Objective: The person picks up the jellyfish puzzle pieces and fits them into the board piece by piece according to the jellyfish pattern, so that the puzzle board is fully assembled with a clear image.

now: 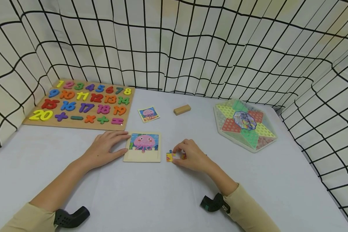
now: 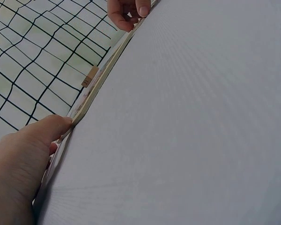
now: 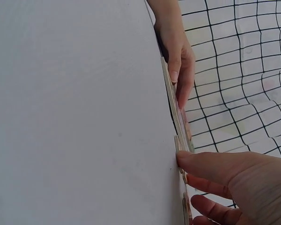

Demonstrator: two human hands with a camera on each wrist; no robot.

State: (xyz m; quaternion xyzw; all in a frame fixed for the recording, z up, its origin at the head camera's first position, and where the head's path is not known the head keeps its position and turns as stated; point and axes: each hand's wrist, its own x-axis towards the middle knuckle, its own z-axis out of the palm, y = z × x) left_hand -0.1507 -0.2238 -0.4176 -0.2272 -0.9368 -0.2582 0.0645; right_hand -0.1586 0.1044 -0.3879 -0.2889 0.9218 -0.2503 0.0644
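Observation:
A small wooden jigsaw tray (image 1: 142, 157) lies in the middle of the table. Pink jellyfish pieces (image 1: 144, 140) fill its upper part, while its lower strip shows bare wood. My left hand (image 1: 105, 149) rests at the tray's left side, fingers extended, index fingertip and thumb touching the edge. To the right of the tray, my right hand (image 1: 192, 155) pinches a small yellow puzzle piece (image 1: 169, 157) between thumb and fingers, close over the cloth. Another colourful piece (image 1: 183, 156) is partly hidden beneath that hand. In the right wrist view the thumb (image 3: 189, 159) presses the piece's edge.
Behind the tray lie a jellyfish picture card (image 1: 149, 114) and a wooden block (image 1: 182, 110). A number board (image 1: 84, 100) stands back left, a hexagonal star-patterned game box (image 1: 245, 125) at right. Black netting (image 1: 168, 48) borders the white table.

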